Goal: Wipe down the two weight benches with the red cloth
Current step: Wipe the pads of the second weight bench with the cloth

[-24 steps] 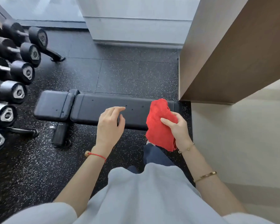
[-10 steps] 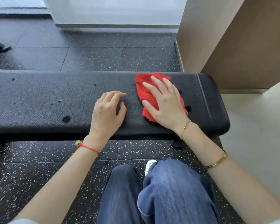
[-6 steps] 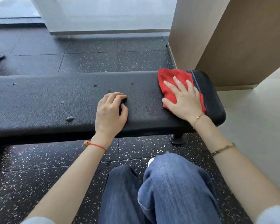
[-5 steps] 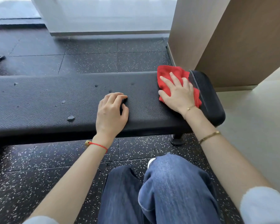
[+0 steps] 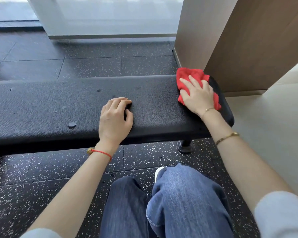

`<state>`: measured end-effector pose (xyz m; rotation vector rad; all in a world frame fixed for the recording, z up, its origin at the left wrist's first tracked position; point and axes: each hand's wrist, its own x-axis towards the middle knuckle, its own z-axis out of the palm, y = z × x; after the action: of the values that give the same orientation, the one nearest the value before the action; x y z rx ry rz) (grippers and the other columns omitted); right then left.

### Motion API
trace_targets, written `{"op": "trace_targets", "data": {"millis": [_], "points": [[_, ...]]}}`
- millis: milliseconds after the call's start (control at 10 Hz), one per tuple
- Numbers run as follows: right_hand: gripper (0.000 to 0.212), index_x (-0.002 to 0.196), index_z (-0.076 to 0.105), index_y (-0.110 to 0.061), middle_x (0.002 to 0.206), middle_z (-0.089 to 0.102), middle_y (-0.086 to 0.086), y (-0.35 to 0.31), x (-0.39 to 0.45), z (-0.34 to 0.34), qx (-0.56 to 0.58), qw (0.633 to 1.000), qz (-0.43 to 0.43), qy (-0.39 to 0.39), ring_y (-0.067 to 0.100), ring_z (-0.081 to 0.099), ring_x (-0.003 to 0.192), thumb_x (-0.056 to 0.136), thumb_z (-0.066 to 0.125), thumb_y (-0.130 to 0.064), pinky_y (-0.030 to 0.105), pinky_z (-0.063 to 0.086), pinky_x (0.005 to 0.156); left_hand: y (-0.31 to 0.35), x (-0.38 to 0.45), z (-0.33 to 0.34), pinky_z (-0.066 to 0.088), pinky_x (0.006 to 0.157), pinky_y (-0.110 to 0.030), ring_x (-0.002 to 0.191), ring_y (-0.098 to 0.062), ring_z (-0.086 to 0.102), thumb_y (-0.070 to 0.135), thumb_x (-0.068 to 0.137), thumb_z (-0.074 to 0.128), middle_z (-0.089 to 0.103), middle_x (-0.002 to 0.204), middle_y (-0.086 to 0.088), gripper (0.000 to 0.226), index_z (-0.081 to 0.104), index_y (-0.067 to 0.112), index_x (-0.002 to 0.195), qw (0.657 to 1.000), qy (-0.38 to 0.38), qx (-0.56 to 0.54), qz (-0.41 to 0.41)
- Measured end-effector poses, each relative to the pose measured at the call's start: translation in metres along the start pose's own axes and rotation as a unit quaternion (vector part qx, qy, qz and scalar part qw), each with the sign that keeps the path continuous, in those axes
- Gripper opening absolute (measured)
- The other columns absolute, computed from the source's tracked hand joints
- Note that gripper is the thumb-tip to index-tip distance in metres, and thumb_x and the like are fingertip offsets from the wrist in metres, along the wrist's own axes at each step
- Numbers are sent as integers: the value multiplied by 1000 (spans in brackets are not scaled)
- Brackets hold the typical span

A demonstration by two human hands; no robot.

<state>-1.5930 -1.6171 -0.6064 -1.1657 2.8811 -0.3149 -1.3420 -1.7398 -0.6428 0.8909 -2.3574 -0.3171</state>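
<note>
A black padded bench (image 5: 58, 107) runs across the view from the left edge to a rounded end at the right, its pebbled cover marked with several small holes and scuffs, the largest a pale round patch near the front edge on the left. The red cloth (image 5: 189, 75) lies bunched on top of the pad at that right-hand end, close to the far edge. The right hand (image 5: 197, 96) is pressed flat upon it, palm down and fingers spread wide, so that the cloth shows beyond the fingertips and at both sides of the palm. The left hand (image 5: 114, 120) rests on the bare pad near the middle of the view, well apart from the cloth, holding nothing; its fingers are curled under loosely with the knuckles raised. A red string bracelet (image 5: 101, 152) circles the left wrist, and thin gold bracelets (image 5: 226, 137) the right wrist and forearm. Below the bench, knees in blue jeans (image 5: 179, 194) are bent over a black speckled floor (image 5: 24, 177), and one bench foot (image 5: 185, 146) stands on it. A brown panel (image 5: 256, 40) rises just behind the bench end
</note>
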Motion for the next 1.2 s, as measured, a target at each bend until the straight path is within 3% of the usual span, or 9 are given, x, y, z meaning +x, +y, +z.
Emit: {"op": "trace_targets", "data": {"millis": [200,300,500,600,800,900,1100,1200], "points": [[50,142,39,-46,155,33,-14,-50,-50,15,-1,983,-182,-14,30,32,134,93,40,-45,42,20,115,-2,0,-1,43,100,-36,113,-22,56,16,89,53,65,118,2,26,66,16,112,1000,-3,-5,3],[50,140,43,-45,152,38,-17,-25,-81,12,12,977,-212,10,26,37,130,90,40,-45,38,21,111,-4,0,0,42,101,-36,114,-22,56,17,89,52,65,119,2,27,65,16,112,1000,-3,-10,7],[45,139,47,-42,154,37,-10,34,-47,-1,-5,998,-12,61,31,36,133,94,47,-37,41,26,111,-2,-2,1,44,101,-37,114,-22,56,16,90,52,65,119,1,27,65,15,114,1000,0,-8,9],[48,143,40,-43,157,29,-10,8,-30,1,-3,999,23,28,33,27,138,95,41,-40,43,20,115,-1,-2,0,44,101,-39,115,-23,55,15,90,52,65,119,0,27,65,14,114,1000,-5,-8,6],[51,142,41,-43,154,35,-15,-13,-83,8,-7,985,-175,8,29,36,132,91,38,-44,41,21,113,-3,-2,-1,44,102,-39,117,-22,55,15,91,53,65,121,1,27,65,15,115,1000,-9,-11,7],[48,140,46,-41,152,40,-13,20,-81,1,3,991,-126,46,27,40,128,92,44,-41,40,26,109,-3,-2,-2,44,102,-40,117,-22,55,15,91,53,64,121,1,27,64,15,116,1000,-12,-13,9],[48,143,39,-42,159,26,-11,30,-11,-6,7,999,41,17,32,25,140,95,41,-38,42,18,114,-1,-2,-1,44,102,-39,117,-22,55,15,91,52,64,121,1,27,64,15,116,1000,-11,-5,8],[49,144,37,-44,158,27,-13,-4,-8,-1,-5,1000,-20,2,32,26,139,95,40,-40,42,19,115,-1,-2,-2,44,102,-40,116,-22,55,15,91,52,64,121,1,27,63,15,116,1000,-12,2,10]]}}
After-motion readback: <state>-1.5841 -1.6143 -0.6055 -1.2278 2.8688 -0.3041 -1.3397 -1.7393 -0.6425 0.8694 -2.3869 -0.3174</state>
